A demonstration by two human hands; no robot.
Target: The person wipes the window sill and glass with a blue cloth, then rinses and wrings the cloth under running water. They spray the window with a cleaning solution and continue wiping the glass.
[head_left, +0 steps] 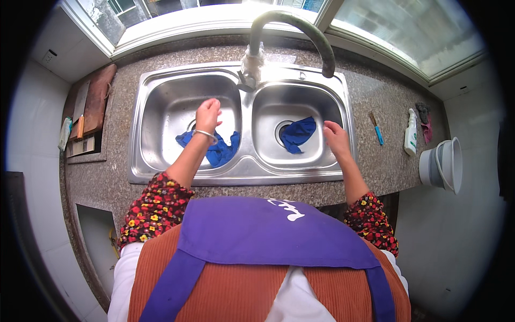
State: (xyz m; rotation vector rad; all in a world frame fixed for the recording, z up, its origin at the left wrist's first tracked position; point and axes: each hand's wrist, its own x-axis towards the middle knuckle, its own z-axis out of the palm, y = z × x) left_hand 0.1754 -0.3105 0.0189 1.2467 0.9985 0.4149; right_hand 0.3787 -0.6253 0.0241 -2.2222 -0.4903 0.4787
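My left hand (208, 114), a pale bangle on its wrist, hovers over the left basin (158, 107) of a steel double sink. Its fingers are loosely bent and I see nothing in them. A crumpled blue cloth (222, 154) lies below on the basin floor, partly hidden by my wrist. Over the right rim of the right basin (263, 107) is my right hand (337, 139), also empty, with its fingers loosely parted. Another blue cloth (299, 133) rests in that basin, partly covering the drain. Neither hand appears to touch a cloth.
A curved faucet (292, 17) rises behind the sink. On the right counter are a brush with a blue handle (379, 133), a white spray bottle (411, 134) and a grey-white bucket (429, 166). A wooden board (100, 96) and an orange-handled tool (80, 126) stand left.
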